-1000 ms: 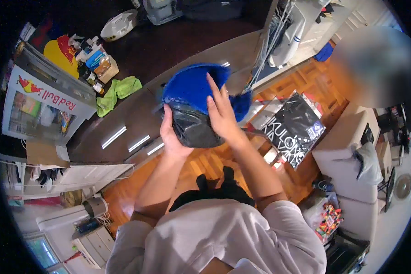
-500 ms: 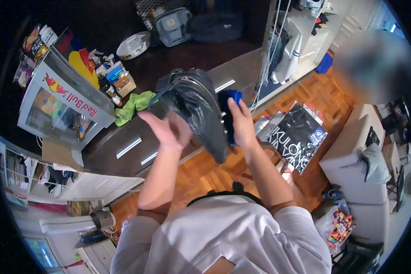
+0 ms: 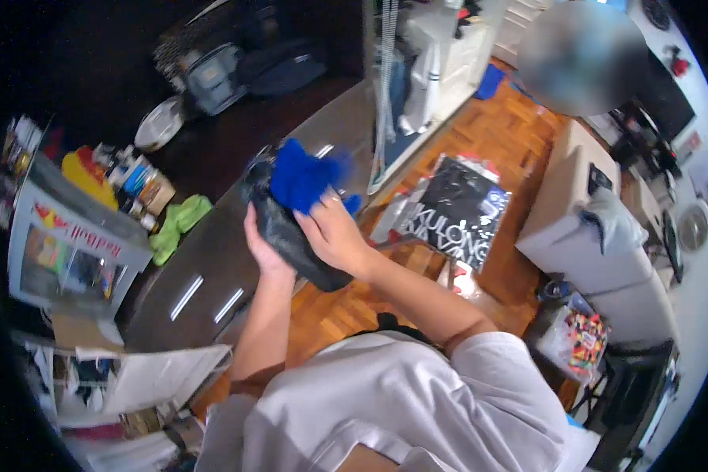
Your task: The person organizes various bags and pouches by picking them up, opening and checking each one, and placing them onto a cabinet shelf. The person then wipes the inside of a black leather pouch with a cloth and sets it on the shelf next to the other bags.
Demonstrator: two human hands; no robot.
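A black leather bag point(image 3: 280, 228) is held up in front of my body, tilted, above the edge of a dark glossy counter. My left hand point(image 3: 266, 250) grips it from its left side, with the thumb up along the edge and the other fingers hidden behind. In my right hand point(image 3: 337, 236) is a blue cloth point(image 3: 300, 179), bunched over the bag's upper face and partly blurred. Some of the right fingers are covered by the cloth.
On the dark counter point(image 3: 153, 303), a green cloth point(image 3: 179, 224) lies beside a small Red Bull fridge point(image 3: 71, 244). A white bowl-like item point(image 3: 160, 124) sits farther back. Plastic-wrapped black packages point(image 3: 464, 206) lie on the wooden floor, near a pale sofa point(image 3: 598, 244). A blurred person-like shape point(image 3: 582, 59) is at upper right.
My left hand, spread beside the bag before, now holds its side. The blue cloth has come from behind the bag's right edge onto its front. The view has shifted right.
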